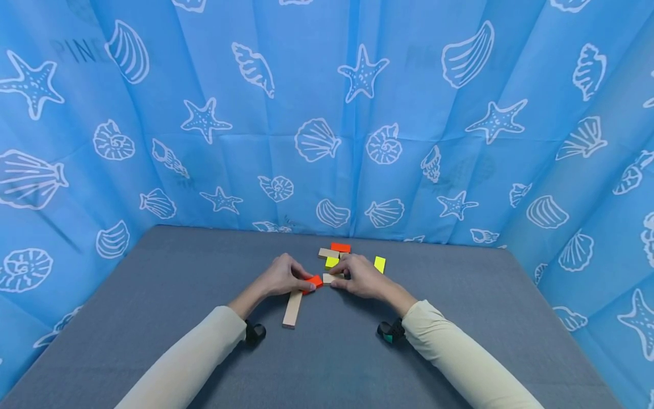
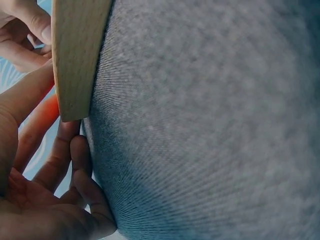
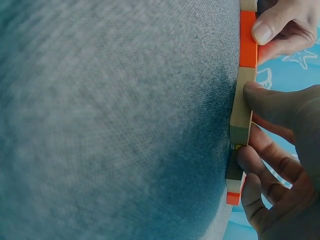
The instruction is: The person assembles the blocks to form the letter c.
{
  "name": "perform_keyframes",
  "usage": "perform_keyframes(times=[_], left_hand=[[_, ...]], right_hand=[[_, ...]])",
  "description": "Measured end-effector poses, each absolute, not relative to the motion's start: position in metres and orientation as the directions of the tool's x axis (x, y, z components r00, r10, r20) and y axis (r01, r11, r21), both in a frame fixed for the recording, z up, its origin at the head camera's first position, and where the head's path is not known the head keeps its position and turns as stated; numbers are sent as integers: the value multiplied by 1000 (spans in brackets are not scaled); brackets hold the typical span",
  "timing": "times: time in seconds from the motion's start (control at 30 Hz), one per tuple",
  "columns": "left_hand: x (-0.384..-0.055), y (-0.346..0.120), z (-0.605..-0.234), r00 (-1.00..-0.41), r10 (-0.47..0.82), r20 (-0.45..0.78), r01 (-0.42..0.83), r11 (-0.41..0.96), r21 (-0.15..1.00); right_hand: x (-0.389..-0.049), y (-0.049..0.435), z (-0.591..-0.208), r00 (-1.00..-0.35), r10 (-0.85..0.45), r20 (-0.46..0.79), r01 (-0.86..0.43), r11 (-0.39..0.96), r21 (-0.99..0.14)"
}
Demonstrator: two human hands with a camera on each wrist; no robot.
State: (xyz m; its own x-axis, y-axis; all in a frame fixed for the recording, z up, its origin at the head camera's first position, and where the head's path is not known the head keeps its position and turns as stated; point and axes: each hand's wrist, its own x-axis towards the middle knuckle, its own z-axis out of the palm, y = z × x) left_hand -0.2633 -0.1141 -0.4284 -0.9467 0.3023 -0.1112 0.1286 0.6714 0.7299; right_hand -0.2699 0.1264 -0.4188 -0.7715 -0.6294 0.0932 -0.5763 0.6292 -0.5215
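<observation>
Near the back middle of the table, my left hand pinches an orange block between thumb and fingers. Just to its right, my right hand holds a plain wooden block by thumb and fingertips. In the right wrist view the orange block and wooden block lie end to end on the cloth. A longer wooden block stretches toward me from below the left hand, and looms large as a wooden block in the left wrist view.
Behind the hands sit a yellow block, a wooden block and an orange block. Another yellow block lies right of them. Grey cloth covers the table; a blue shell-patterned curtain hangs along its far edge.
</observation>
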Motion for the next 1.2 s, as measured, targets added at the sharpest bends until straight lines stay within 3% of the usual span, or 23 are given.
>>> perform_keyframes(times=[0.7, 1.0, 1.2], left_hand=[[-264, -114, -428, -952, 286, -110, 126, 692, 711], [-265, -114, -428, -952, 287, -108, 130, 697, 705], [-264, -113, -428, -955, 274, -116, 117, 703, 701]], right_hand=[[-269, 124, -420, -779, -617, 111, -575, 634, -517], [-278, 128, -416, -894, -383, 233, -448, 738, -505], [-284, 134, -424, -903, -394, 172, -426, 762, -487]])
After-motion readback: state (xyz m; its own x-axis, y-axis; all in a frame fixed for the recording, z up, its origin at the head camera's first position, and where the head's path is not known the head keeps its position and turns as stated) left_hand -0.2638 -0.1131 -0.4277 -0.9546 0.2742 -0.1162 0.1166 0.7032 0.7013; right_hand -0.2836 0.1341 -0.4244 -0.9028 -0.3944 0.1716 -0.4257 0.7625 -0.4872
